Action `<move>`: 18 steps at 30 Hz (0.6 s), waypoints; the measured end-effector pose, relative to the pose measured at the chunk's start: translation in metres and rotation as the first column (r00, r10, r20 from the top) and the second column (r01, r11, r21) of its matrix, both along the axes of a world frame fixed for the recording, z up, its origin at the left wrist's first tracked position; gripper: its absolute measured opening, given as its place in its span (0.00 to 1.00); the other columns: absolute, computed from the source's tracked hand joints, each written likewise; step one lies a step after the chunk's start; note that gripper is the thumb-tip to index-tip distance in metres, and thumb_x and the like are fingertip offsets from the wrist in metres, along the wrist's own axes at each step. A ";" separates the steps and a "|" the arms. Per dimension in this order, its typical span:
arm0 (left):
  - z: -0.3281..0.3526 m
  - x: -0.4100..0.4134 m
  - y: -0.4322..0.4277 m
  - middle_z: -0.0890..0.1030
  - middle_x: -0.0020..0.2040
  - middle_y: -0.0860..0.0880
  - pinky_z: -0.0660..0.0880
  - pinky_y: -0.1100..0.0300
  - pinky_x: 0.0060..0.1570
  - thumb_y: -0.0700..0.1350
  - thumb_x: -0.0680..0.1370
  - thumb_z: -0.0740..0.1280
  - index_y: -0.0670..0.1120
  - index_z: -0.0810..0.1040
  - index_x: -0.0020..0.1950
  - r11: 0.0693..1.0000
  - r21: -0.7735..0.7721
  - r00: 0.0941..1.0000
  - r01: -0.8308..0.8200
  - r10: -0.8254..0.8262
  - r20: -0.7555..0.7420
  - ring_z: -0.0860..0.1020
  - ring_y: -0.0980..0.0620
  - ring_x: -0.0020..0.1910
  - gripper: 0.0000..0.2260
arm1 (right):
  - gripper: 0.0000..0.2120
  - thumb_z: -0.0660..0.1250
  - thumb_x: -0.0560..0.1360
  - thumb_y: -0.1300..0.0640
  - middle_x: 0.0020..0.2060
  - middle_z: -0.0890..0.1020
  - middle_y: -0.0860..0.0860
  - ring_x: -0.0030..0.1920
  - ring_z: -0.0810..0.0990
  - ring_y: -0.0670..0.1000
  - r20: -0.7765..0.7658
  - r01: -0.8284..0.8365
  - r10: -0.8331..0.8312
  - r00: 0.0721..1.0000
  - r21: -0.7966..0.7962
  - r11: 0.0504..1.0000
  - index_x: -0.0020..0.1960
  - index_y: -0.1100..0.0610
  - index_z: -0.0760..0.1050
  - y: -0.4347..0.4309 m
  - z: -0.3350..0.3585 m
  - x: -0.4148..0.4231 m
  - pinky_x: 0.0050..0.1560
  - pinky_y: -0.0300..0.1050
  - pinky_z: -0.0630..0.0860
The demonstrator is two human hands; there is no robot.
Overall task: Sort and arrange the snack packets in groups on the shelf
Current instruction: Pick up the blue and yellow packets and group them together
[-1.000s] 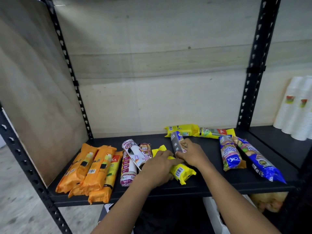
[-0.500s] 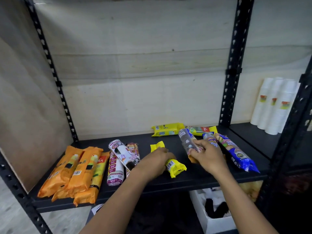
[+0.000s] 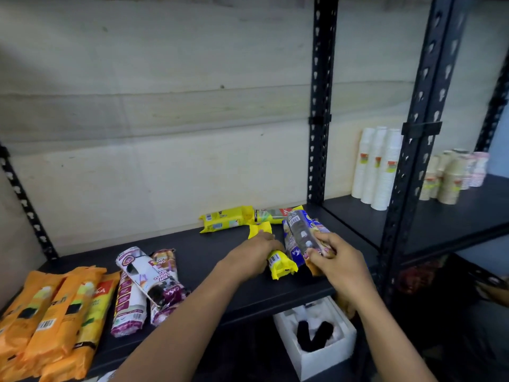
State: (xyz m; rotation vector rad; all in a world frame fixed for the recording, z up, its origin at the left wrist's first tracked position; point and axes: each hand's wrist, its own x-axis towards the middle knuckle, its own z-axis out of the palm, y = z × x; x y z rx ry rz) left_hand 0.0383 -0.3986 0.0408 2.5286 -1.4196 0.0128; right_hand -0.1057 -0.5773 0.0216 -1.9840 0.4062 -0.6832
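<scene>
My left hand [image 3: 254, 253] grips a yellow packet [image 3: 279, 264] that lies on the black shelf [image 3: 214, 244], its ends sticking out on both sides of the fingers. My right hand [image 3: 334, 261] holds a grey-and-blue packet [image 3: 301, 232] tilted up over the blue packets [image 3: 292, 248] at the shelf's right end. Two more yellow packets [image 3: 227, 219] lie along the back wall. Several orange packets [image 3: 52, 312] sit grouped at the far left. Next to them are white-and-purple packets [image 3: 143, 288].
A black upright post [image 3: 321, 106] stands behind the yellow packets. Stacks of paper cups [image 3: 376, 166] stand on the adjoining shelf to the right. A white foam box [image 3: 316, 334] sits on the level below, under my right forearm.
Both hands have shifted to the right along the shelf. The yellow packet went with my left hand, the grey-and-blue packet rose over the blue packets. The camera has turned right.
</scene>
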 end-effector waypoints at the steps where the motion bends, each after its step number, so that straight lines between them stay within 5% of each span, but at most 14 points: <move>1: -0.003 0.000 -0.004 0.73 0.65 0.47 0.71 0.47 0.63 0.32 0.73 0.64 0.55 0.76 0.65 1.000 0.005 1.000 0.009 -0.009 -0.005 0.68 0.44 0.68 0.25 | 0.19 0.76 0.72 0.52 0.49 0.84 0.40 0.42 0.80 0.30 0.004 0.009 -0.009 1.000 0.012 1.000 0.62 0.46 0.79 -0.003 -0.003 -0.001 0.37 0.24 0.72; 7: -0.012 0.002 -0.007 0.71 0.68 0.49 0.72 0.47 0.62 0.33 0.75 0.64 0.56 0.75 0.67 1.000 -0.015 1.000 0.021 -0.021 0.009 0.69 0.46 0.67 0.25 | 0.18 0.76 0.72 0.51 0.52 0.84 0.41 0.44 0.81 0.33 0.031 0.023 -0.025 0.999 0.053 0.998 0.62 0.44 0.79 -0.006 -0.011 -0.003 0.38 0.27 0.75; 12: -0.017 0.007 0.004 0.54 0.81 0.46 0.71 0.48 0.67 0.33 0.75 0.65 0.59 0.60 0.77 0.993 0.064 0.995 -0.094 0.091 0.049 0.56 0.43 0.79 0.36 | 0.19 0.76 0.72 0.51 0.51 0.83 0.38 0.46 0.81 0.34 0.060 -0.001 -0.003 0.998 0.058 0.998 0.62 0.43 0.79 0.009 -0.008 0.003 0.43 0.29 0.76; 15: -0.014 0.011 0.015 0.59 0.78 0.47 0.74 0.50 0.63 0.40 0.76 0.69 0.57 0.62 0.77 0.986 0.057 0.986 -0.160 0.157 0.054 0.68 0.43 0.72 0.33 | 0.20 0.76 0.72 0.51 0.50 0.82 0.35 0.47 0.80 0.32 0.068 -0.028 0.024 0.997 0.057 0.998 0.62 0.44 0.79 0.018 -0.008 0.006 0.43 0.26 0.74; 18: -0.007 0.012 0.037 0.68 0.71 0.50 0.77 0.48 0.57 0.48 0.78 0.68 0.56 0.67 0.74 0.972 0.042 0.968 -0.231 0.226 0.110 0.73 0.46 0.66 0.25 | 0.21 0.76 0.71 0.47 0.51 0.83 0.37 0.48 0.81 0.34 0.071 -0.027 0.025 0.997 0.036 0.999 0.62 0.41 0.79 0.028 -0.004 0.011 0.49 0.36 0.79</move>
